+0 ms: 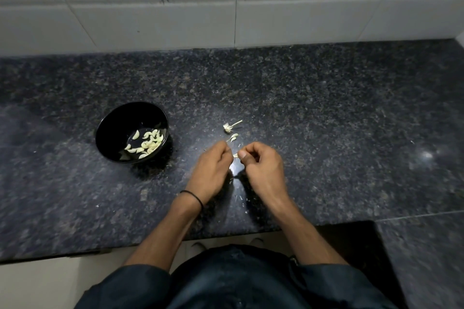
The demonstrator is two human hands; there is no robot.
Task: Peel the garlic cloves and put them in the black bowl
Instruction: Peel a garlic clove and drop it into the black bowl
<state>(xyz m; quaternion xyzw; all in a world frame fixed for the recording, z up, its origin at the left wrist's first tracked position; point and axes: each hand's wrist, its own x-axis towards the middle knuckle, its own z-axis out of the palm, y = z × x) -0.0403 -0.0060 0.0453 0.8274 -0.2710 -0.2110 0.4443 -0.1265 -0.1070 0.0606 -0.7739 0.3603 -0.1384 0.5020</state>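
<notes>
Mostly hidden, clove (235, 155) looks pale, poss. half-peeled.

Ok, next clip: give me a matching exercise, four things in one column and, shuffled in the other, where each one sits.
Things:
1. peeled cloves
2. garlic stalk
3. clove being peeled
4. black band

Places:
A. around the left wrist
B. pinched between the left hand and the right hand
C. inside the black bowl
D. lying on the counter, beyond the hands

Pairs: 1-C, 2-D, 3-B, 4-A
</notes>
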